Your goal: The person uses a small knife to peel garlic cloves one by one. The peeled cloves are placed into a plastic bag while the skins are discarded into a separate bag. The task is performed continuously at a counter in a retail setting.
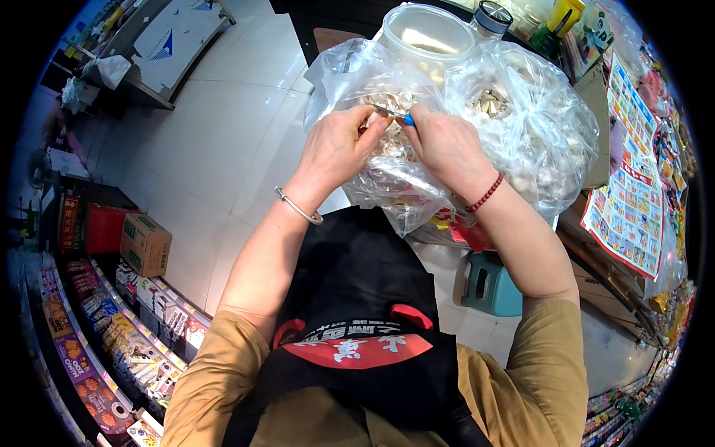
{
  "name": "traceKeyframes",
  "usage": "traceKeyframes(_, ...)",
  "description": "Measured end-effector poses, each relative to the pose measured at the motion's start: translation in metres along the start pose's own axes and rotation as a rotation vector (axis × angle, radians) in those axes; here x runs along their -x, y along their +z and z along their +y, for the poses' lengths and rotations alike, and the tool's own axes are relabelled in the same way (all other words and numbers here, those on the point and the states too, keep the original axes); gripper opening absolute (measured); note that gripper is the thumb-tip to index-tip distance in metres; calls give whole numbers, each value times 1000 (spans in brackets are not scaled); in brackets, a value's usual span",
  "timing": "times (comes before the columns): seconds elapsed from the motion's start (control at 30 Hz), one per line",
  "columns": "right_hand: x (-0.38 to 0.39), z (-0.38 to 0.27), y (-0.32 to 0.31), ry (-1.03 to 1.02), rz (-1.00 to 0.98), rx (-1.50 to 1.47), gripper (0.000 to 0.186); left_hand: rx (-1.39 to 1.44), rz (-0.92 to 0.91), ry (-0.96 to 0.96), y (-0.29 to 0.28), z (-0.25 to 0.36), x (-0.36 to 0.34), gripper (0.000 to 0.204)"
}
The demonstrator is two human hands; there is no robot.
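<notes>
My right hand [452, 141] is closed around the blue handle of a small knife [408, 119]. Its metal blade points left to the fingertips of my left hand [333, 144]. Those left fingers are pinched together, and what they grip is too small and hidden to make out. Both hands work over an open clear plastic bag [339, 74] with pale, papery garlic skins [393, 100] in it. Against it on the right lies a bigger clear bag [555, 138] of what look like garlic bulbs. A round clear tub [428, 30] behind holds some pale pieces, probably cloves.
A lidded glass jar [491, 18] stands beside the tub. On the right, a printed flyer [625, 179] hangs by packed goods. A teal plastic stool [491, 287] is below the bags. Snack shelves [112, 328] and a cardboard box [145, 244] stand at left on the tiled floor.
</notes>
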State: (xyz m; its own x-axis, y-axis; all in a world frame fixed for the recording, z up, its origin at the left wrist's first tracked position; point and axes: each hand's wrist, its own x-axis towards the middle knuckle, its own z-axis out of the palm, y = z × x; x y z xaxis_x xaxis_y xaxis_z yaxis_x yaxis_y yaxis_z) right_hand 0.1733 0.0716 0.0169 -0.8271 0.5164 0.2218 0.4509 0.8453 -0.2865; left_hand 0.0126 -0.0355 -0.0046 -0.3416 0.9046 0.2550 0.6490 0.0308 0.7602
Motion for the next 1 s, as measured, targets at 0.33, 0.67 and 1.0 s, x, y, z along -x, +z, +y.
traceKeyframes(0.33,0,-2,5,54,-33,11,22,-40,80,29,3,6,4,24)
traceKeyframes(0.67,4,-7,3,105,-54,10,22,-34,74,17,4,8,3,22)
traceKeyframes(1.0,5,-5,2,112,-78,-7,23,-40,82,5,6,7,4,23)
